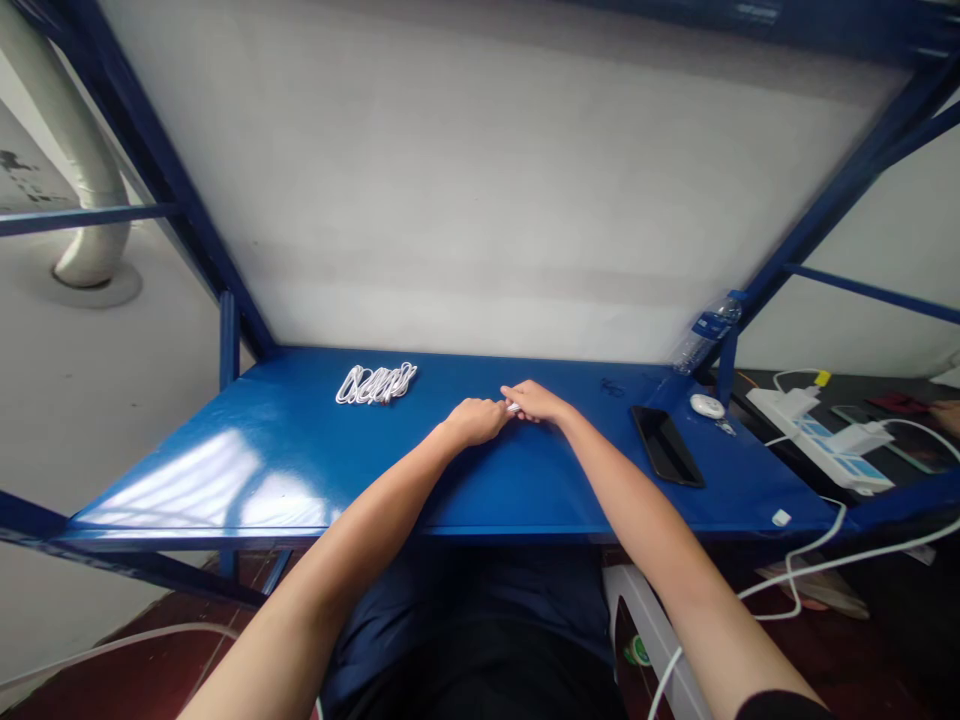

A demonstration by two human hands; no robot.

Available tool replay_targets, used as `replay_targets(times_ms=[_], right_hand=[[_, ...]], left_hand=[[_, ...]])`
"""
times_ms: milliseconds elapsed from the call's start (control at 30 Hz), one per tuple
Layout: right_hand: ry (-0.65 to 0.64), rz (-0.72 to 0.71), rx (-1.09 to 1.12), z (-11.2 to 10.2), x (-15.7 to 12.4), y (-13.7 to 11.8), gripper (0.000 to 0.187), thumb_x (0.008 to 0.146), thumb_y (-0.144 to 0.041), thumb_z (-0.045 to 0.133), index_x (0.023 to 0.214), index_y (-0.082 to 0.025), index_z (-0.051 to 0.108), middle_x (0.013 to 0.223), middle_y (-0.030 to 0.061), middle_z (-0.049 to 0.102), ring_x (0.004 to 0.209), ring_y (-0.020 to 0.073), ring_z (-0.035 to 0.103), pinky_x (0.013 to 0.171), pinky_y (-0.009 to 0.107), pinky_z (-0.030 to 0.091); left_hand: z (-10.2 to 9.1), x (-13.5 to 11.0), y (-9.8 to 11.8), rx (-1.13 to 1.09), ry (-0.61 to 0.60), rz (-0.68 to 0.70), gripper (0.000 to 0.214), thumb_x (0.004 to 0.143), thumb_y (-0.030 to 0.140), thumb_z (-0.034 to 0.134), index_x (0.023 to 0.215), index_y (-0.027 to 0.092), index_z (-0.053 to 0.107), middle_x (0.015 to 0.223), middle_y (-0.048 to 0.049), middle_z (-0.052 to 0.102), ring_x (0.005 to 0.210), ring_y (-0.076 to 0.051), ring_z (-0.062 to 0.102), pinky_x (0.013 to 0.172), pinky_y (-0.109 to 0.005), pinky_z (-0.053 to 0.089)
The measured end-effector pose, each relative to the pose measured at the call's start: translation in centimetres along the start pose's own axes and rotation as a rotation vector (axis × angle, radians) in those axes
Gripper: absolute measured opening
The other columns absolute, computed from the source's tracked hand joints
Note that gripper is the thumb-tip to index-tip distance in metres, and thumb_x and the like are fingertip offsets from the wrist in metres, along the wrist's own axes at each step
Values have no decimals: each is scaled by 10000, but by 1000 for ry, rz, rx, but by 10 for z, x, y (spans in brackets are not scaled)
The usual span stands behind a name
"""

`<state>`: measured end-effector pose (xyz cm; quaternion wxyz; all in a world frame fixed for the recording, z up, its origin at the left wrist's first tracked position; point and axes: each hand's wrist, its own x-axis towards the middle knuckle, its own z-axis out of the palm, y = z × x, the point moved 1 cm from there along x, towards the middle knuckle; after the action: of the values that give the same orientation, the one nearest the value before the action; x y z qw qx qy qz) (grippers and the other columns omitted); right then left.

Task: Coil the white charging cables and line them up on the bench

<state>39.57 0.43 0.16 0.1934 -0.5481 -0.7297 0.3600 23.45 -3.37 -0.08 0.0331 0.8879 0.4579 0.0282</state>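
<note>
My left hand (478,421) and my right hand (538,401) meet above the middle of the blue table. Their fingers are closed around a small bundle of white cable (513,408), mostly hidden by them. To the left of my hands, several coiled white cables (375,384) lie side by side on the tabletop. A few thin black ties (612,386) rest to the right of my right hand.
On the right of the blue table (390,480) lie a black phone (667,446), a round white case (707,406) and a small white block (781,518). A plastic bottle (709,332) leans at the back right corner. Beyond the frame is a power strip (814,440) with plugs.
</note>
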Motion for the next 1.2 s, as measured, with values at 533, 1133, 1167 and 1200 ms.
replay_targets(times_ms=[533,1133,1167,1200], right_hand=[[436,308,-717,-121,-52,134,192,832,-170,559,852,-159,750,840,117,732,824,227,673,687,267,451],[591,225,-616,-122,-53,91,209,812,-176,549,833,-136,753,881,147,737,881,255,673,787,294,462],[620,143,-589,-112,-51,80,215,813,-176,542,846,-134,750,902,147,735,898,255,667,815,302,459],[637,49,-525,-99,-49,67,214,807,-184,545,864,-136,745,922,140,733,901,248,665,832,305,459]], left_hand=[[2,0,-14,-139,84,-124,500,979,478,210,1028,193,617,981,-143,699,898,-286,670,719,-335,464],[2,5,-17,-552,177,-88,490,960,517,216,760,206,538,727,-37,617,682,-189,596,627,-275,419],[2,7,-16,-691,197,-73,508,956,540,206,712,203,497,661,-16,567,612,-160,554,587,-262,406],[2,8,-14,-846,204,-63,518,950,565,198,683,202,454,602,7,502,540,-130,495,537,-248,383]])
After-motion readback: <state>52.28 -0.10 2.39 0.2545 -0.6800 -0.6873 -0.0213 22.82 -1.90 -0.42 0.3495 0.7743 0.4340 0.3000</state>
